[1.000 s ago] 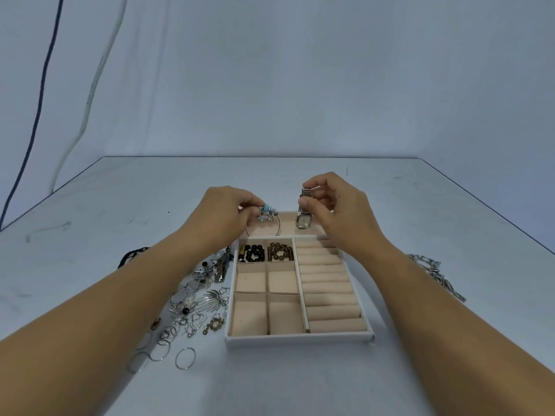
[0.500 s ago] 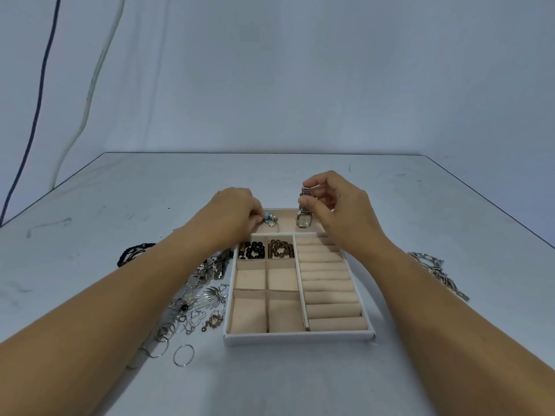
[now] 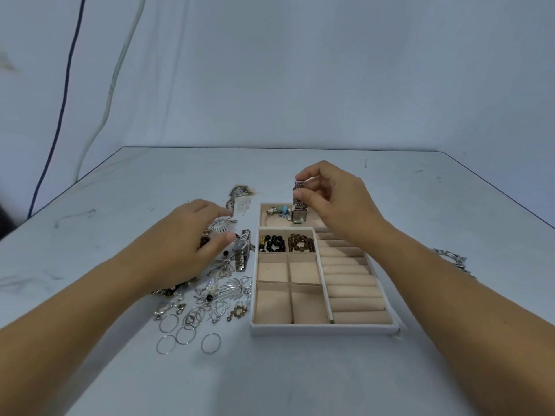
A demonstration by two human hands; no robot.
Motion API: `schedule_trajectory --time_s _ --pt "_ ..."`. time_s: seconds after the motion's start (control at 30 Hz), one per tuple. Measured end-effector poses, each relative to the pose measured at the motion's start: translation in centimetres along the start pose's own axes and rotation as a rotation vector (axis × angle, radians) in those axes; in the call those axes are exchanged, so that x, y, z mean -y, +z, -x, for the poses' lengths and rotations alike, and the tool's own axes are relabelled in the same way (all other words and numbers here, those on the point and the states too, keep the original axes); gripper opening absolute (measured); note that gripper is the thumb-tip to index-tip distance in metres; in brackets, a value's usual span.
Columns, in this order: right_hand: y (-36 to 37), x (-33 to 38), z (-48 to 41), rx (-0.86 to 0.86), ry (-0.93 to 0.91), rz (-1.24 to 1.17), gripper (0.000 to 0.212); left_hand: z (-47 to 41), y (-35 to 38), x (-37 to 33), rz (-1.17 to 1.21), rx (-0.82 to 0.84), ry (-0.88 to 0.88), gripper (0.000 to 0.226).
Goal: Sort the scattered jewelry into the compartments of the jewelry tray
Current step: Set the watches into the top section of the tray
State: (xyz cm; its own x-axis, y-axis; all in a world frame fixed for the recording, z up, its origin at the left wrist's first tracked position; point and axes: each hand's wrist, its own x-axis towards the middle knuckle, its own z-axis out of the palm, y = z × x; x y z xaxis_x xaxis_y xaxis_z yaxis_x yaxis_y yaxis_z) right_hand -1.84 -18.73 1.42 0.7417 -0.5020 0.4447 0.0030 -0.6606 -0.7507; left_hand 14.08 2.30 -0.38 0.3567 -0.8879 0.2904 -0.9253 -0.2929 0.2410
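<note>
Left hand (image 3: pixel 186 244): moved off the jewelry tray (image 3: pixel 324 329) since the earlier frame, now over the loose pile (image 3: pixel 210 298) at the tray's 9 o'clock. Charm bracelet (image 3: pixel 280 211), formerly in that hand, now lies in the long compartment at the tray's 12 o'clock end.

Sorted so far:
- charm bracelet, 12 o'clock compartment;
- black bead bracelet (image 3: pixel 274 244) and brown bead bracelet (image 3: pixel 301 243), one each in the two small squares just below it.

Partly placed: watch (image 3: pixel 298 217), face down in the 12 o'clock compartment beside the charm bracelet, band standing upright.

Unsorted:
- the pile, with thin hoops (image 3: pixel 177 334) at its 6 o'clock edge, a second watch (image 3: pixel 242 253) and a shell-shaped silver piece (image 3: pixel 220 226);
- a chain (image 3: pixel 453 259) on the table (image 3: pixel 300 370), well apart at the tray's 3 o'clock.

Four square compartments and all the ring rolls (image 3: pixel 351 283) hold nothing. Judged early in the task; most pieces remain outside.

Hands:
- right hand (image 3: pixel 336 205), narrow pinch, thumb and forefinger gripping the top of the watch band;
- left hand, forefinger and thumb spread moderately either side of the shell-shaped piece; the view is blurred, so whether it grips, or only nears, cannot be told.
</note>
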Motion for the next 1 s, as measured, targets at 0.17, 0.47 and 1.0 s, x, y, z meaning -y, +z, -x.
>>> schedule_trajectory --time_s 0.17,0.47,1.0 --pt "1.0 0.4 -0.8 0.010 0.032 -0.034 0.015 2.7 0.8 0.6 0.090 0.036 0.024 0.072" --pt "2.6 0.5 -1.9 0.091 0.120 -0.060 0.014 3.1 1.8 0.7 0.095 0.025 0.053 0.069" --pt "4.3 -0.9 -3.8 0.173 0.159 0.208 0.016 3.0 1.7 0.7 0.088 0.034 0.049 0.070"
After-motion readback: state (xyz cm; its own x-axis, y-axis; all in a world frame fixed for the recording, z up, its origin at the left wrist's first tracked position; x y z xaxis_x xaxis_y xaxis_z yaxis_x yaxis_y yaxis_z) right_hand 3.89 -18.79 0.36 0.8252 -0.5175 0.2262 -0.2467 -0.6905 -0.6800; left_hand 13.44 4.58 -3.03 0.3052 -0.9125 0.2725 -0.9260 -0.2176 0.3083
